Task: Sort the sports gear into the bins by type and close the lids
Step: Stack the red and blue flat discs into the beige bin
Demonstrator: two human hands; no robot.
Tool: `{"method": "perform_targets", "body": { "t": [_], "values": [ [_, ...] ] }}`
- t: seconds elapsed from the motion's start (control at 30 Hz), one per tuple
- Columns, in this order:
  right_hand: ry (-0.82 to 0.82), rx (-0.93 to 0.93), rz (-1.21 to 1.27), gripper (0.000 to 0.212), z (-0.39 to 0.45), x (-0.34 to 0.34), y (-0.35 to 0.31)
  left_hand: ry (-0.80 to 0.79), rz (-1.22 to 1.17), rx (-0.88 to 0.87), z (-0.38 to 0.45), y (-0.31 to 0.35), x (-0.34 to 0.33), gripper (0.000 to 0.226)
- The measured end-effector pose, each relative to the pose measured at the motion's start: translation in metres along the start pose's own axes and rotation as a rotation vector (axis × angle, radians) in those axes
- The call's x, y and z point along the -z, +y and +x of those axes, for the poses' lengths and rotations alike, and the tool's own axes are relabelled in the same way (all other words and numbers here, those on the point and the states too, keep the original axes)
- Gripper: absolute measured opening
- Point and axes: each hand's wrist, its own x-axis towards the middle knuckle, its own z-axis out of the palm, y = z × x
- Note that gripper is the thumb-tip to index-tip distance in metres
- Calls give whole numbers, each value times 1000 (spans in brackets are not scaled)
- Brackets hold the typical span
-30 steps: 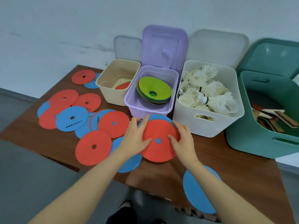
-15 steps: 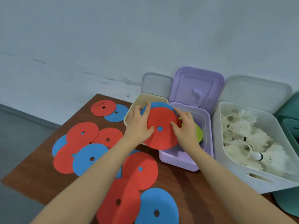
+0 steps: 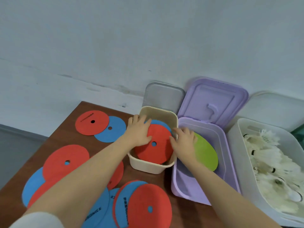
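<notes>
A red flat disc (image 3: 154,150) with a blue disc under it sits tilted inside the cream bin (image 3: 158,110). My left hand (image 3: 138,132) holds the stack at its left edge, thumb on the red face. At the right edge, my right hand (image 3: 184,142) grips the stack with curled fingers. Several more red and blue discs lie loose on the brown table (image 3: 97,147), such as a red one (image 3: 92,122), a blue one (image 3: 113,130) and a red one (image 3: 144,209) in front.
The purple bin (image 3: 195,195) with a green disc cone (image 3: 205,153) stands right of the cream bin. A white bin (image 3: 236,145) of shuttlecocks (image 3: 271,155) stands further right. The open grey lid (image 3: 164,96) and purple lid (image 3: 213,99) lean against the wall.
Both hands lifted the red and blue disc stack off the table, carried it left and away, and lowered it into the cream bin. My view shifted left.
</notes>
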Motion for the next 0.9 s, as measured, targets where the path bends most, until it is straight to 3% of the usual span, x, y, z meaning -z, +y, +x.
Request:
{"method": "perform_targets", "body": {
  "t": [0.1, 0.43, 0.77, 0.9],
  "values": [
    [-40, -12, -30, 34, -7, -3, 7, 12, 11, -11, -2, -5, -10, 69],
    [6, 210, 126, 30, -51, 32, 35, 234, -123, -47, -59, 36, 9, 50],
    [149, 288, 226, 29, -145, 89, 114, 292, -90, -75, -137, 159, 10, 49],
    [168, 238, 267, 27, -198, 106, 163, 272, -150, -94, -168, 215, -11, 50]
  ]
}}
